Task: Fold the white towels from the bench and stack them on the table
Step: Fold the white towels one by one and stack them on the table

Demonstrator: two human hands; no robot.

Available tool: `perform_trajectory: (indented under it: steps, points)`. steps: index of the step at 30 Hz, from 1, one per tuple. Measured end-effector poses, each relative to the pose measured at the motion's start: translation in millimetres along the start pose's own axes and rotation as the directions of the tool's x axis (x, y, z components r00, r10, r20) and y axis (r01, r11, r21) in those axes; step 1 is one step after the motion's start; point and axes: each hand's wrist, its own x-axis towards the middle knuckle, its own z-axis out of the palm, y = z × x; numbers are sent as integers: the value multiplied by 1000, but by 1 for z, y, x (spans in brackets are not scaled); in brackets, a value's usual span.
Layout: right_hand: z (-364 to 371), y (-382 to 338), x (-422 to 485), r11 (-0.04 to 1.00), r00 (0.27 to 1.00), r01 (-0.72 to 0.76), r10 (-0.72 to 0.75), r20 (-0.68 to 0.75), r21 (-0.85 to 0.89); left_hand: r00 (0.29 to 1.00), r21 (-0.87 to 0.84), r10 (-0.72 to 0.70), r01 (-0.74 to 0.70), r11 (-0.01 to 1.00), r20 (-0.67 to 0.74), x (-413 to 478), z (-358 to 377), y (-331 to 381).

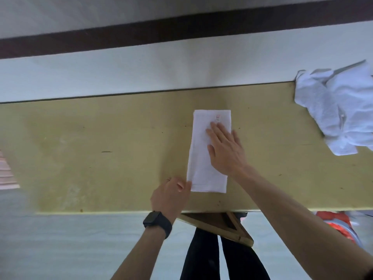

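A white towel (201, 158), folded into a long narrow strip, lies flat on the yellow-green table (90, 148) in front of me. My right hand (225, 148) presses flat on the strip's right side with straight fingers. My left hand (171, 196), with a black watch on its wrist, pinches the strip's near left corner between thumb and curled fingers. At the table's far right edge sits a crumpled heap of white towels (339, 110).
A white wall with a dark band (181, 27) runs behind the table. Under the near table edge a wooden brace (220, 227) sticks out above my dark trouser legs. Red and orange cloth (341, 225) shows at the lower right.
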Motion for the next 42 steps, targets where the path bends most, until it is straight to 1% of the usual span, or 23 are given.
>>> perform_trajectory:
  steps: [2, 3, 4, 5, 6, 7, 9, 10, 12, 14, 18, 21, 25, 27, 29, 30, 31, 33, 34, 36, 38, 40, 42]
  points:
    - [7, 1, -13, 998, 997, 54, -56, -61, -25, 999, 41, 24, -22, 999, -37, -5, 10, 2]
    - [12, 2, -26, 998, 993, 61, -63, -101, -22, 990, 107, 79, -67, 992, -117, -7, 14, 0]
    - [17, 2, -41, 998, 988, 66, -67, -138, -9, 958, 201, 186, -143, 969, -219, -7, 18, -2]
    - [23, 3, -58, 997, 984, 76, -73, -164, 7, 898, 290, 320, -233, 928, -301, -7, 22, -4]
    - [30, 6, -77, 995, 978, 98, -93, -185, 18, 811, 353, 466, -346, 869, -354, -6, 26, -8]
    - [36, 10, -94, 991, 970, 135, -128, -205, 18, 715, 393, 604, -472, 789, -352, -3, 30, -12]
    - [49, 22, -124, 975, 954, 220, -219, -207, -19, 551, 432, 795, -671, 603, -252, 5, 36, -23]
    - [55, 28, -137, 967, 950, 250, -255, -179, -52, 512, 443, 838, -717, 538, -187, 6, 41, -29]
    - [64, 38, -154, 952, 949, 282, -294, -111, -118, 513, 449, 852, -740, 500, -103, 5, 48, -41]
    - [71, 45, -165, 944, 945, 292, -310, -105, -157, 520, 459, 851, -739, 493, -76, 0, 58, -48]
    - [82, 54, -172, 934, 888, 320, -355, -292, -162, 426, 491, 891, -749, 445, -156, -12, 73, -55]
    - [84, 55, -171, 935, 861, 331, -354, -364, -125, 432, 449, 884, -763, 465, -182, -18, 74, -52]
    - [76, 56, -173, 921, 847, 385, -377, -375, -58, 401, 391, 900, -811, 436, -171, -25, 66, -52]
    - [69, 56, -176, 914, 857, 406, -379, -348, 6, 419, 352, 897, -825, 441, -141, -27, 59, -52]
    - [56, 55, -176, 918, 892, 380, -333, -304, 109, 492, 265, 863, -823, 503, -113, -29, 48, -49]
    - [48, 53, -174, 921, 912, 351, -294, -287, 171, 557, 196, 824, -801, 566, -103, -30, 39, -41]
    - [38, 50, -170, 919, 931, 312, -245, -269, 241, 642, 113, 761, -753, 649, -91, -31, 27, -31]
    - [14, 41, -160, 892, 970, 180, -91, -224, 416, 844, -116, 536, -532, 838, 1, -31, -1, -5]
    - [0, 36, -152, 852, 984, 74, 23, -179, 518, 902, -250, 431, -410, 877, 33, -28, -13, 6]
    - [-17, 30, -131, 718, 972, -117, 224, -69, 687, 950, -438, 309, -261, 860, 41, -12, -29, 24]
    - [-26, 26, -107, 617, 942, -188, 334, -38, 764, 967, -554, 253, -189, 810, 40, 11, -38, 36]
    - [-28, 23, -81, 569, 915, -225, 402, -29, 791, 976, -642, 215, -150, 752, 25, 32, -39, 47]
    - [-25, 19, -60, 555, 896, -259, 444, -18, 791, 988, -723, 149, -80, 686, 31, 48, -35, 56]
